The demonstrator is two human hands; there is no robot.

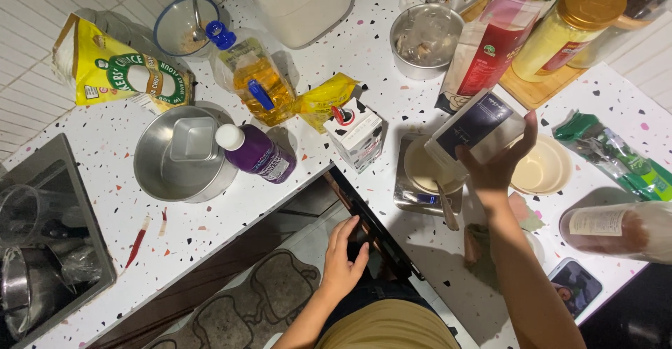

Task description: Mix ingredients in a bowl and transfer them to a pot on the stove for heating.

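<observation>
My right hand [498,167] grips a dark blue and white carton [476,129], tipped over a pale bowl [420,170] that sits on a small metal kitchen scale [413,198]. A spoon handle [446,209] leans out of that bowl. My left hand [343,258] rests with its fingers on a dark tablet [374,233] that lies at the inner corner of the white speckled counter [210,216]. A cream empty bowl [542,167] sits just right of the carton.
A milk carton [357,133], oil bottle [253,76], purple bottle [257,153], flour bag [119,72] and round metal pan [178,156] stand left. Jars [567,30], a red pouch [486,48], a metal bowl [425,39], a phone [575,287] and a sink [42,244] surround them.
</observation>
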